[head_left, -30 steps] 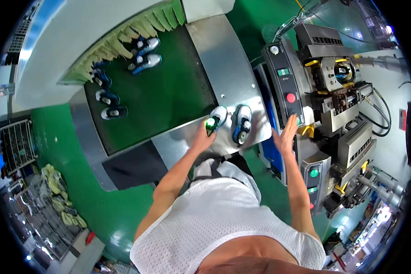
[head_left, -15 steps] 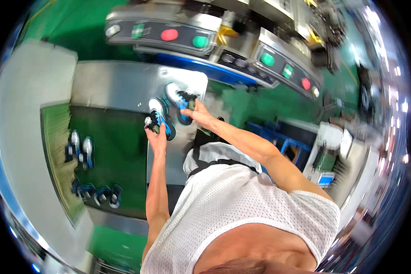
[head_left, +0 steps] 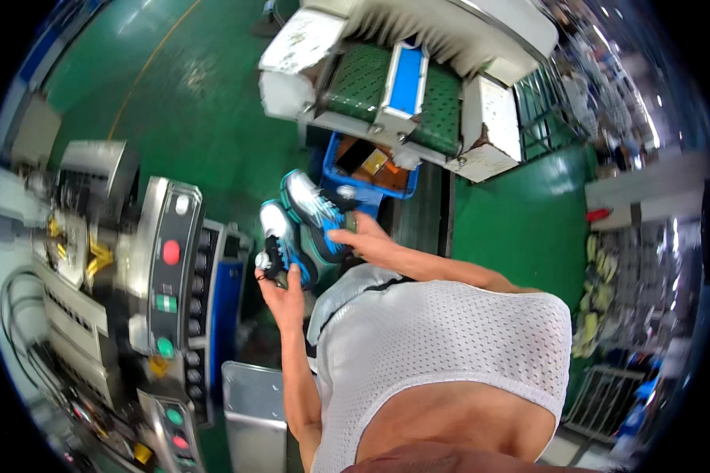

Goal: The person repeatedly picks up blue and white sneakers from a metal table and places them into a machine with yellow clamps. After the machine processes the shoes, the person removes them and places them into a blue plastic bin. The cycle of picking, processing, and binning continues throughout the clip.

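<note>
I carry two sports shoes side by side in front of me, their toes pointing away. My left hand (head_left: 281,290) is closed round the heel end of the left shoe (head_left: 278,230), which is white, black and bright blue. The matching right shoe (head_left: 311,203) is gripped at its heel and collar by my right hand (head_left: 366,239). Both shoes are off any surface, with their inner sides close together. My fingers partly cover the heels and openings.
Ahead stands a machine with a green conveyor belt (head_left: 358,79) and hanging bristles. Below it is a blue crate (head_left: 406,183) of mixed items. At left are a machine's control panel (head_left: 173,260) with coloured buttons and a metal plate (head_left: 254,394).
My body has turned right, away from the button machine and the metal tray, toward the conveyor with bristles. Both shoes have come along in my hands.
</note>
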Demonstrator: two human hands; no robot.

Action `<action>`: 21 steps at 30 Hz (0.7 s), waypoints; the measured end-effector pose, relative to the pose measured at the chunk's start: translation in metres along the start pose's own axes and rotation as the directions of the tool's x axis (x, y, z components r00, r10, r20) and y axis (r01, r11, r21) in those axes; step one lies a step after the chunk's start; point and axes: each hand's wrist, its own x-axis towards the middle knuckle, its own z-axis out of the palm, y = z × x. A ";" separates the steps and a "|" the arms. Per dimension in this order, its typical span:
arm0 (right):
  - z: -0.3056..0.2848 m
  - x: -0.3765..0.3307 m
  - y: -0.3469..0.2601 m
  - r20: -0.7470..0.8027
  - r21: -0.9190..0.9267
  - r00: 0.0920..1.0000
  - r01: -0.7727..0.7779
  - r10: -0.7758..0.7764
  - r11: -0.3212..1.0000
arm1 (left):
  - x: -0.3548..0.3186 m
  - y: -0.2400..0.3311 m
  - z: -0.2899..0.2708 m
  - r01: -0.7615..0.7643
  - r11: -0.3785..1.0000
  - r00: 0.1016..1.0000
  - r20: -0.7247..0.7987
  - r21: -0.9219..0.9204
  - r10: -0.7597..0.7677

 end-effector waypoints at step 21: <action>-0.279 0.216 -0.185 -0.307 -0.942 0.387 0.010 -0.870 0.337 | 0.277 0.051 0.348 -0.624 0.769 0.735 0.440 0.139 0.517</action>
